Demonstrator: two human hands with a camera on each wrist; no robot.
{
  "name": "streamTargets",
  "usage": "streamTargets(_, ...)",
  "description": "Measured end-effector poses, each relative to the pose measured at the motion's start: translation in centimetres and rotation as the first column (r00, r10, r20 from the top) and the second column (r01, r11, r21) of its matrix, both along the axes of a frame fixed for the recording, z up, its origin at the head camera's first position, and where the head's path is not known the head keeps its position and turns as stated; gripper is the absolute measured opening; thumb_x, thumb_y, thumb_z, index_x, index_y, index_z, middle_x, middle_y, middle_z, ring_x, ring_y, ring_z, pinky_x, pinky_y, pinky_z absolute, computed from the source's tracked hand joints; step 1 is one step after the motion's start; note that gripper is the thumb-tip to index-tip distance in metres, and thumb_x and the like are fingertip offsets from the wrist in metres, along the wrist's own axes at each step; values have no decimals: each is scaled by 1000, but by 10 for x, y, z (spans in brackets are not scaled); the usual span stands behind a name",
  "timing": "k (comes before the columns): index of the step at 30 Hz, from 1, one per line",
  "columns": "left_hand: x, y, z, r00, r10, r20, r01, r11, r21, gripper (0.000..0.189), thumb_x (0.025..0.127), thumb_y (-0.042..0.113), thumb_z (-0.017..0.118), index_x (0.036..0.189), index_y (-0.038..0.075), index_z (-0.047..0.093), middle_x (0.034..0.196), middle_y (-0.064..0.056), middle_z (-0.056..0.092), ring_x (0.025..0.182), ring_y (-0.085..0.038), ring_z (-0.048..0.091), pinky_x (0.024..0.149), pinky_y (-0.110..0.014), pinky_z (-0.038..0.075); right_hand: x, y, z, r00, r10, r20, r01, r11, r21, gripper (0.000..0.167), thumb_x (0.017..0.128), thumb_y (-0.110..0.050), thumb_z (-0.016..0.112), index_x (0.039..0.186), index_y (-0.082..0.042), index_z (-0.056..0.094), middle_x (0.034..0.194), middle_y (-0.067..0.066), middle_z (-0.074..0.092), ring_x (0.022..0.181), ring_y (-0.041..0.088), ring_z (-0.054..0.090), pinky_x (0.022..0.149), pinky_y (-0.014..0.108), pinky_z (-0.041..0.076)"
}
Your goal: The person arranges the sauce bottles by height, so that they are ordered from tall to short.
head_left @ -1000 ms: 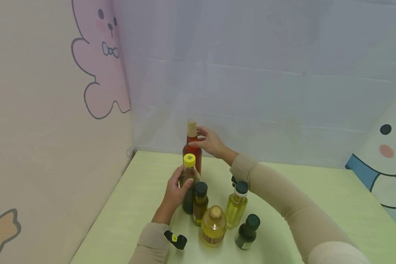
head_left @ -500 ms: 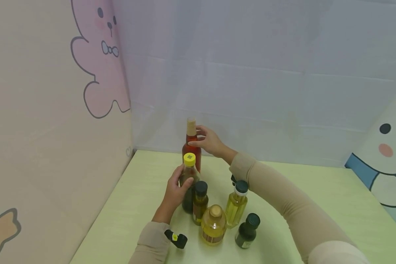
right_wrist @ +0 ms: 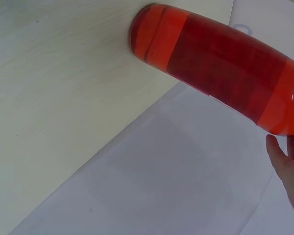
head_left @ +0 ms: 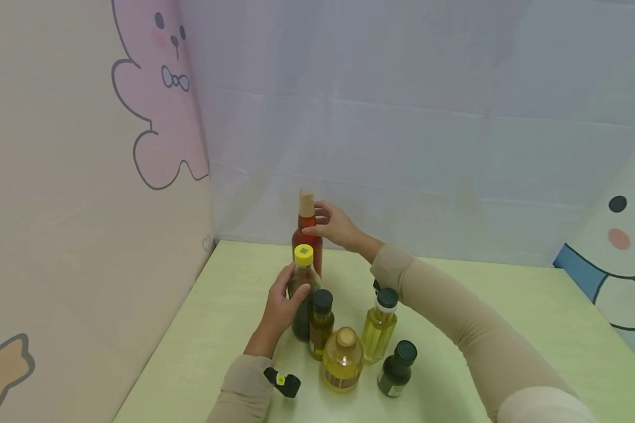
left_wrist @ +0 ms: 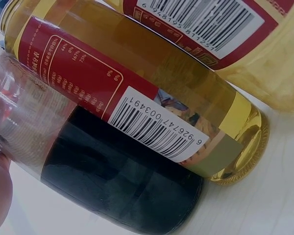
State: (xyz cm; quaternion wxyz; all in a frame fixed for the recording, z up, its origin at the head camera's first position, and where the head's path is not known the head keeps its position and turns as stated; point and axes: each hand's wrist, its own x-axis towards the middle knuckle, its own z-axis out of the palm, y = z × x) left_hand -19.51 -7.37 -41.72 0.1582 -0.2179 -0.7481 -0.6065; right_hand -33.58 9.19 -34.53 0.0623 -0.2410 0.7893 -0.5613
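My left hand (head_left: pixel 281 302) grips a clear bottle of dark liquid with a yellow cap (head_left: pixel 304 256), thumb in front and fingers round its far side. That bottle's dark contents (left_wrist: pixel 122 166) fill the lower left of the left wrist view. Just behind it stands a tall red bottle (head_left: pixel 308 235) with a beige-wrapped top. Around its neck my right hand (head_left: pixel 340 229) curls, thumb in front. In the right wrist view the red bottle (right_wrist: pixel 220 63) rests its base on the table. A small black-capped oil bottle (head_left: pixel 321 323) stands against the yellow-capped bottle's right front.
Nearer the front stand a round gold-capped oil bottle (head_left: pixel 343 364), a faceted oil bottle (head_left: pixel 379 332) and a small dark bottle (head_left: pixel 395 371). The pale table (head_left: pixel 481 329) meets a left wall (head_left: pixel 74 194) and a back cloth (head_left: pixel 391 147). My right forearm passes over the table behind the bottles.
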Motion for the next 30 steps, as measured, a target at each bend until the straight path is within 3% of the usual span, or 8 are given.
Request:
streamTargets(2, 0, 0, -1, 1000, 0, -15, 0, 1000, 1, 48, 93, -2, 57, 136, -15, 41, 127, -32, 50, 122, -46, 46, 104, -59, 33, 0, 3, 0, 1000, 1, -5, -1, 1000, 6, 59, 89, -12, 73, 140, -6, 45, 135, 14, 53, 121, 31, 53, 97, 47, 46)
streamTargets(9, -19, 0, -29, 1000, 1, -18, -1, 1000, 20, 51, 92, -3, 58, 139, -11, 40, 131, -29, 49, 124, -44, 44, 105, -58, 32, 4, 17, -2, 999, 6, -37, -6, 1000, 9, 56, 90, -11, 72, 139, -5, 46, 136, 14, 53, 123, 33, 52, 96, 45, 47)
streamTargets(11, -21, 0, -33, 1000, 2, -19, -1, 1000, 25, 51, 93, -1, 59, 140, -9, 41, 132, -27, 49, 125, -42, 44, 106, -57, 31, 6, 21, -1, 1000, -5, -30, 5, 1000, 13, 56, 90, -12, 72, 139, -5, 46, 136, 16, 52, 124, 37, 50, 97, 46, 46)
streamTargets(15, -20, -1, -36, 1000, 10, -22, -9, 999, 34, 51, 94, 5, 60, 141, -7, 42, 134, -25, 50, 127, -40, 44, 106, -56, 31, 9, 28, 1, 1000, -13, -19, 14, 999, 37, 58, 90, -14, 73, 140, -5, 45, 137, 18, 51, 125, 40, 48, 98, 48, 45)
streamTargets(21, -21, -1, -36, 1000, 5, -26, -4, 999, 33, 51, 96, 10, 59, 141, -6, 42, 135, -23, 49, 128, -39, 43, 107, -57, 30, 14, 37, 4, 999, -29, -31, 31, 997, 66, 58, 91, -15, 71, 142, -5, 43, 139, 19, 50, 123, 34, 51, 98, 50, 45)
streamTargets(30, -19, 0, -35, 1000, 6, -15, -6, 999, 32, 52, 95, 9, 60, 142, -6, 41, 136, -24, 48, 129, -40, 42, 106, -58, 30, 21, 52, 9, 998, -65, -23, 67, 995, 72, 58, 91, -13, 71, 141, -4, 43, 138, 20, 50, 122, 33, 52, 97, 46, 46)
